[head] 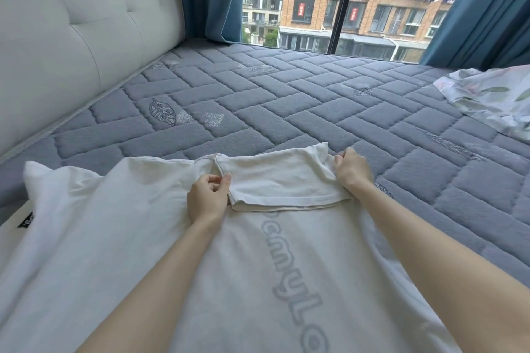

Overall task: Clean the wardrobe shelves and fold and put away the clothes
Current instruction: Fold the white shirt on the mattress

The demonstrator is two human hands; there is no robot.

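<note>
A white shirt [258, 281] lies spread flat on a bare grey quilted mattress [286, 100], seen from above by the person folding it. One short sleeve [281, 180] is folded inward across the shirt's body and sits between the two grips. The left grip [208, 198], fingers curled and thumb forward, appears to pinch the hem end of that sleeve. The right grip [351, 169] is curled round the fold at the shoulder end. Well out to the left of the left grip, the other sleeve [48, 180] lies unfolded. Far to the right of the right grip rests a crumpled floral cloth [493, 100]. Beyond both grips are a pale padded headboard [71, 37] and a window [315, 0] with blue curtains. The task looks to be at an early stage: this shirt has only its first fold, and the second sleeve and the body folds remain. No finished folded clothes are in view, and no wardrobe or shelves show, so their state cannot be told.
</note>
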